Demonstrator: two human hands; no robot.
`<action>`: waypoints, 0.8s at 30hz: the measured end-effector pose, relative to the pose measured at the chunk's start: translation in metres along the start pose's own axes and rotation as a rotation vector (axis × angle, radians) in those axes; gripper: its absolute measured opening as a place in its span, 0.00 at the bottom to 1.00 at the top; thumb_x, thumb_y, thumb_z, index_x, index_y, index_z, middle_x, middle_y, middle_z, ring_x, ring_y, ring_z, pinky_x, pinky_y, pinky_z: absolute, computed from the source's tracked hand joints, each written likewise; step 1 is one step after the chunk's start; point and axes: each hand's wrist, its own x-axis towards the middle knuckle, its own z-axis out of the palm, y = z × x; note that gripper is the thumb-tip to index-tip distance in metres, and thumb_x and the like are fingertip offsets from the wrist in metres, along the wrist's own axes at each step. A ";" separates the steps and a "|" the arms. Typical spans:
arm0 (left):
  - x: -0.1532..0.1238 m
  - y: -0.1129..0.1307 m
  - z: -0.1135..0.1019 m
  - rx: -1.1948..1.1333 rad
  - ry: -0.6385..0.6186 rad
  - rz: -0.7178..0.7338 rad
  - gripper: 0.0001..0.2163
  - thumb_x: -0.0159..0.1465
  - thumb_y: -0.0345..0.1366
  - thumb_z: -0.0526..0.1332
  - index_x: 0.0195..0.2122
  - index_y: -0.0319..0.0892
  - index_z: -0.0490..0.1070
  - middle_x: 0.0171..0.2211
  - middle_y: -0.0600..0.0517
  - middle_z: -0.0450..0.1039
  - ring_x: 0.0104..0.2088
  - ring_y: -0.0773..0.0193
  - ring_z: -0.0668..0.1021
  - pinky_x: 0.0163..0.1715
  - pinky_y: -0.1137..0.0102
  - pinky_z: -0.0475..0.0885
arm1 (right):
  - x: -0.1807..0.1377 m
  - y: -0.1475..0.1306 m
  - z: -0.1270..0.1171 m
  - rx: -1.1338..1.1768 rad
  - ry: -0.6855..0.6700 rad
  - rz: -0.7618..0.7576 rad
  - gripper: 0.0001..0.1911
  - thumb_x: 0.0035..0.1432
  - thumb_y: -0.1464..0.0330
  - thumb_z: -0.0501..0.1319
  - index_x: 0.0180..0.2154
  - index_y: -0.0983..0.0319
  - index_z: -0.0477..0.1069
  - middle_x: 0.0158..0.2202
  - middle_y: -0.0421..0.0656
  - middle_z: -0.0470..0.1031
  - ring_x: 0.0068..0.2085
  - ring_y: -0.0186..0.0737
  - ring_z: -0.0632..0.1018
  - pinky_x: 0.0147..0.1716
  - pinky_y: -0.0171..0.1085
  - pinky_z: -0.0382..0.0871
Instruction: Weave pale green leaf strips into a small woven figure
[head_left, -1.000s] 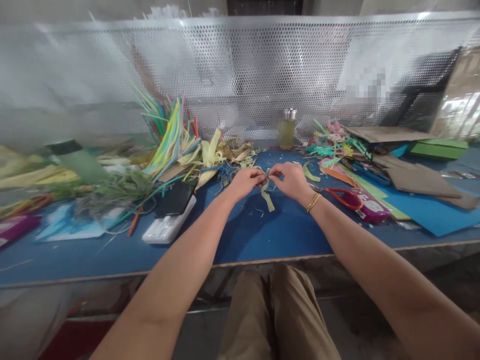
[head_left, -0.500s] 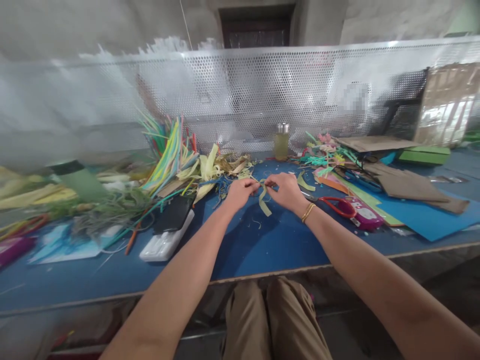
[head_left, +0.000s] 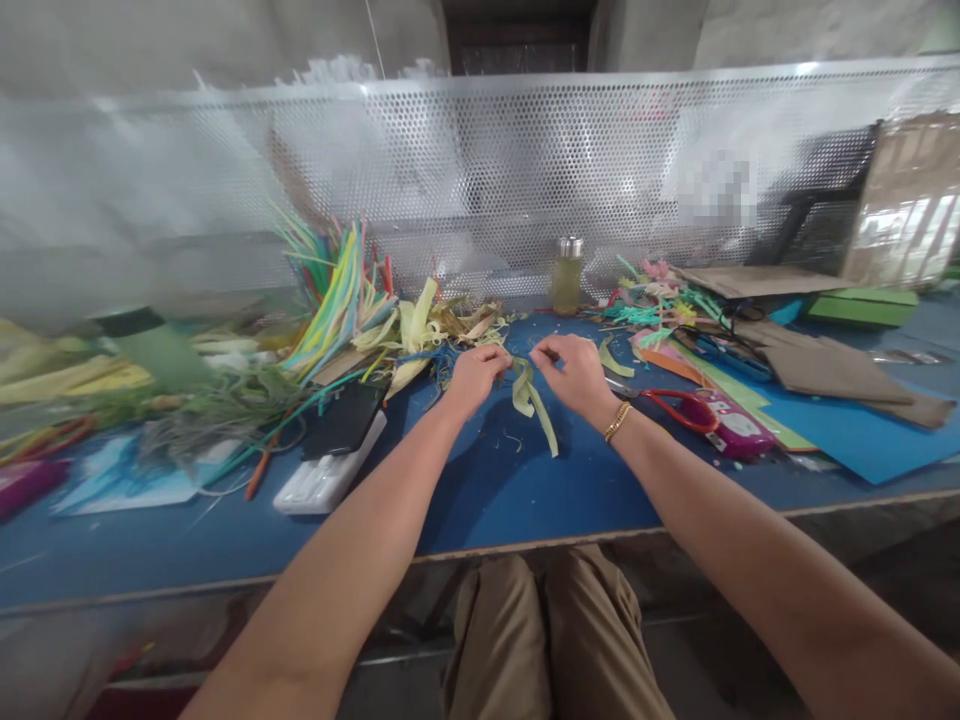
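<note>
Pinched between the thumb and fingers of my left hand [head_left: 478, 380] is a pale green, husk-like strip [head_left: 523, 396], folded at the top. Its loose ends dangle over the blue tabletop, one of them long and narrow. My right hand [head_left: 576, 372] is closed just right of the strip, thumb and fingertips together and a small gap away from it. Whatever its fingertips hold, if anything, is too small to make out. Another curved green strip [head_left: 615, 357] lies behind my right wrist. Scissors with orange-red handles [head_left: 684, 408] rest to the right of that wrist.
Left of my hands lie a black phone [head_left: 341, 425] on a white case [head_left: 330, 482], husks [head_left: 416, 325] and bundled coloured stems [head_left: 330, 300]. A glass bottle [head_left: 567, 280] stands behind. Rightward are a purple object [head_left: 739, 428], blue sheets [head_left: 840, 425] and brown cardboard [head_left: 817, 365].
My right hand has moved slightly away from the strip, and the gap between my hands is wider. More of the strip now hangs from my left hand, including a long narrow end.
</note>
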 end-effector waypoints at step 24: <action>-0.006 0.008 0.005 0.066 -0.243 0.076 0.14 0.59 0.47 0.61 0.26 0.40 0.74 0.24 0.53 0.70 0.26 0.67 0.69 0.29 0.72 0.65 | 0.007 0.013 0.005 0.090 -0.023 0.046 0.11 0.65 0.66 0.52 0.33 0.60 0.72 0.37 0.46 0.77 0.42 0.42 0.74 0.44 0.39 0.63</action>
